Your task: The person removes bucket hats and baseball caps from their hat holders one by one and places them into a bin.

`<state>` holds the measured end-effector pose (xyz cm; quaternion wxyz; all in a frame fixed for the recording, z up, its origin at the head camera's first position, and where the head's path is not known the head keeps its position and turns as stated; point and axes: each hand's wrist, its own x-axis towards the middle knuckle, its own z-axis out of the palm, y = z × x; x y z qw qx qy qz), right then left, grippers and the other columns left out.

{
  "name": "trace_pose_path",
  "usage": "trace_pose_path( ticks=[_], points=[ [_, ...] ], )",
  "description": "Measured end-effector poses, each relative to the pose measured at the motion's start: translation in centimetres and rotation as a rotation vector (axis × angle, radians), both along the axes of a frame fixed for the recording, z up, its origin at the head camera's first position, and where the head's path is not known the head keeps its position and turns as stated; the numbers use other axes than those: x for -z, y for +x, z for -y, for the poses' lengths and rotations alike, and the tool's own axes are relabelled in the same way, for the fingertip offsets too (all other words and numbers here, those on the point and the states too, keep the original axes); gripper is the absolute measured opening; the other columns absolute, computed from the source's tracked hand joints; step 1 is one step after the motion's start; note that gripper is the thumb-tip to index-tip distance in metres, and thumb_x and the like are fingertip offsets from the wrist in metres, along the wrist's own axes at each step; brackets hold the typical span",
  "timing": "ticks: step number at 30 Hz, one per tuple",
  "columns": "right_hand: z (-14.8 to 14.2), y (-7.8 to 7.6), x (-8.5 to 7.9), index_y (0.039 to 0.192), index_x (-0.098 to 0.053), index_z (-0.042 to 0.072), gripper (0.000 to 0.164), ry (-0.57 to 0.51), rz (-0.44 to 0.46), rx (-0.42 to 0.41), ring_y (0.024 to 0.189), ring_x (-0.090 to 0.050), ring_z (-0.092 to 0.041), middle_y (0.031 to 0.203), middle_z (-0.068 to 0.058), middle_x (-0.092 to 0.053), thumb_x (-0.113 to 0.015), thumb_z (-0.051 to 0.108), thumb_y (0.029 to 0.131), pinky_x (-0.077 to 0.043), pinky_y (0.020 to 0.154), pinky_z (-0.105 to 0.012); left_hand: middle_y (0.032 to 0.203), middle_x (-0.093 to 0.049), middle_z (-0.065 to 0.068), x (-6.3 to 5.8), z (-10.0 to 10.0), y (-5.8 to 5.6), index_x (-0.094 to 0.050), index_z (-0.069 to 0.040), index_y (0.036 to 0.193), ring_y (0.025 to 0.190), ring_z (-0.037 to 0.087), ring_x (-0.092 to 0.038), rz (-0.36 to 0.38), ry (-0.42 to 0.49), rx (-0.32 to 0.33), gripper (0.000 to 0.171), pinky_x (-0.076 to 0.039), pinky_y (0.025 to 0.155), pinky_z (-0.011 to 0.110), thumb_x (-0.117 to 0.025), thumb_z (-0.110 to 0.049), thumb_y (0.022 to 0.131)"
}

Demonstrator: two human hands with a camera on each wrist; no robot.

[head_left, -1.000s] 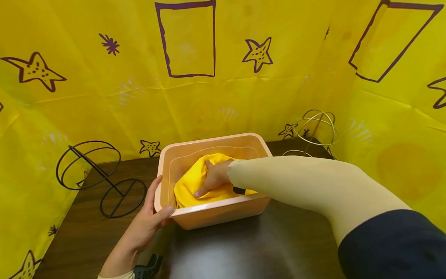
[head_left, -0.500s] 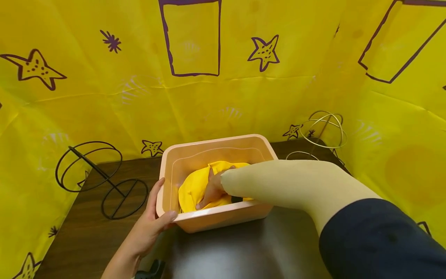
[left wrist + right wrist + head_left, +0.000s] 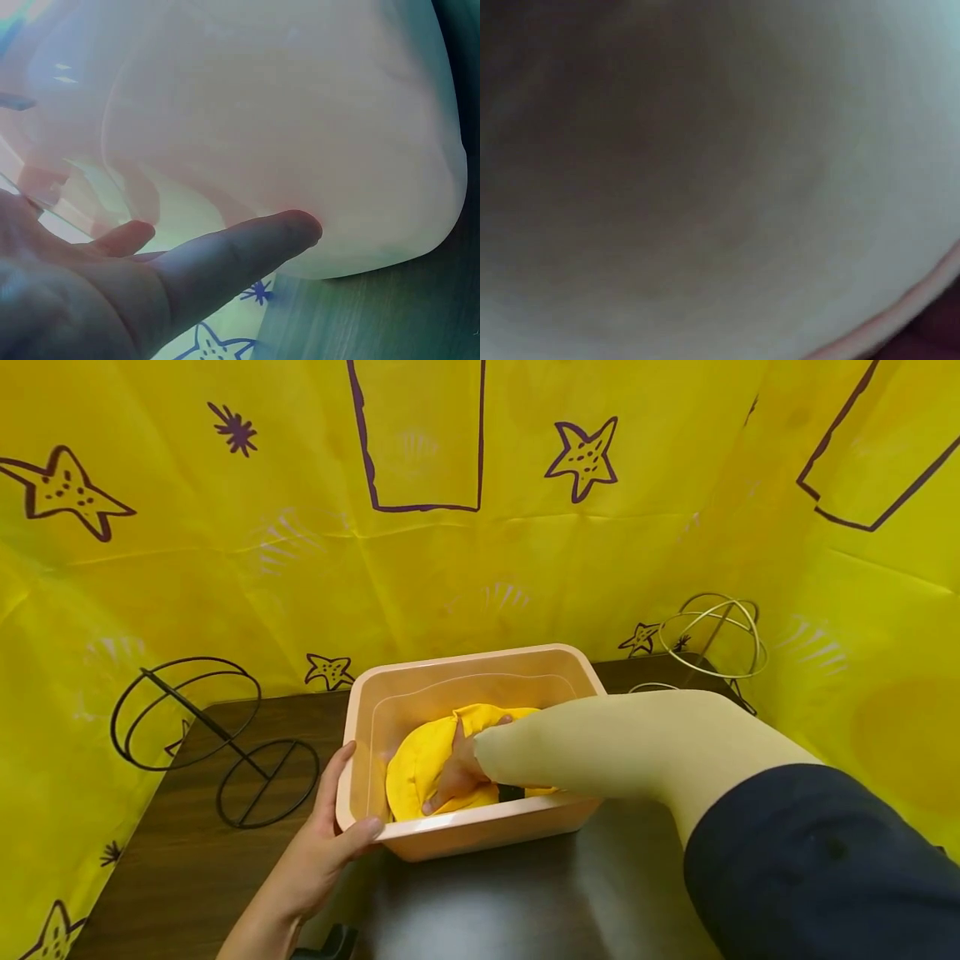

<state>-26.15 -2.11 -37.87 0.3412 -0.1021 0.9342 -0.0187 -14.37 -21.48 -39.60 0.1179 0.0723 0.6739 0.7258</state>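
A peach plastic bin (image 3: 480, 822) stands on the dark table with a bunched yellow cloth (image 3: 420, 760) inside. My left hand (image 3: 318, 843) holds the bin by its near left corner, the thumb on the front rim. In the left wrist view, the fingers (image 3: 247, 247) lie along the bin's outer wall (image 3: 247, 135). Down in the bin, my right hand (image 3: 459, 772) presses on the cloth with its thumb and fingers spread. Its sleeved forearm crosses the right rim and hides part of the cloth. Only a blurred pale surface fills the right wrist view.
A black wire stand (image 3: 225, 735) with two rings is on the table at left. Behind the bin on the right stands a pale wire frame (image 3: 720, 635). A yellow printed sheet (image 3: 420, 577) encloses the table's back and sides.
My right hand has pushed slightly lower into the cloth, which now sits lower and flatter in the bin. My left hand keeps its hold on the corner. The head view has shifted slightly.
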Motion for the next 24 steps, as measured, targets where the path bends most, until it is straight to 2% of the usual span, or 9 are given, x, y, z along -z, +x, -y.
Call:
trace_pose_path(
  ticks=[4,8,13,19,21,24],
  points=[
    [0.2,-0.1,0.6,0.158,0.012,0.009,0.14,0.014,-0.007,-0.018,0.145,0.003,-0.05,0.166,-0.008,-0.006,-0.064,0.083,0.067,0.016,0.107,-0.064,0.157,0.009,0.022,-0.2,0.0,0.1,-0.003,-0.032,0.159,0.127,0.055,-0.031,0.001,-0.01,-0.007,0.092,-0.052,0.085,0.038,-0.063,-0.005,0.094],
    [0.5,-0.9,2.0,0.157,0.016,0.011,0.143,0.055,-0.002,-0.023,0.141,0.01,-0.055,0.166,-0.004,0.005,-0.061,0.087,0.063,0.017,0.104,-0.068,0.158,0.008,0.02,-0.2,0.0,0.0,-0.004,-0.033,0.158,0.128,0.054,-0.031,0.005,-0.004,-0.009,0.093,-0.052,0.085,0.036,-0.063,-0.005,0.093],
    [0.4,-1.1,2.6,0.157,0.018,0.014,0.146,0.059,0.001,0.016,0.138,0.014,-0.059,0.166,-0.002,0.001,-0.062,0.088,0.06,0.015,0.104,-0.069,0.158,0.009,0.019,-0.1,-0.1,-0.1,-0.003,-0.033,0.158,0.13,0.054,-0.03,0.022,0.001,0.003,0.093,-0.051,0.087,0.037,-0.064,-0.006,0.094],
    [0.6,-1.3,3.1,0.158,0.016,0.019,0.15,0.007,-0.005,0.094,0.139,0.019,-0.055,0.163,-0.015,0.012,-0.069,0.086,0.053,0.011,0.107,-0.067,0.158,0.006,0.02,-0.2,0.1,-0.1,-0.003,-0.033,0.158,0.128,0.054,-0.034,0.015,-0.01,-0.001,0.092,-0.051,0.087,0.035,-0.064,-0.007,0.094],
    [0.6,-1.3,3.1,0.159,0.015,0.018,0.148,0.023,-0.006,0.068,0.139,0.018,-0.056,0.164,-0.013,0.013,-0.067,0.086,0.055,0.012,0.106,-0.068,0.158,0.006,0.02,-0.2,0.1,-0.1,-0.003,-0.033,0.158,0.128,0.053,-0.034,0.016,-0.014,0.001,0.092,-0.051,0.087,0.034,-0.064,-0.007,0.094],
    [0.4,-1.1,2.4,0.159,0.012,0.013,0.142,0.049,-0.009,-0.02,0.139,0.012,-0.058,0.165,-0.008,0.01,-0.062,0.086,0.063,0.012,0.106,-0.067,0.158,0.007,0.019,-0.1,0.1,-0.1,-0.003,-0.033,0.158,0.129,0.053,-0.033,0.022,-0.014,0.003,0.092,-0.051,0.087,0.034,-0.064,-0.007,0.094]
  ],
)
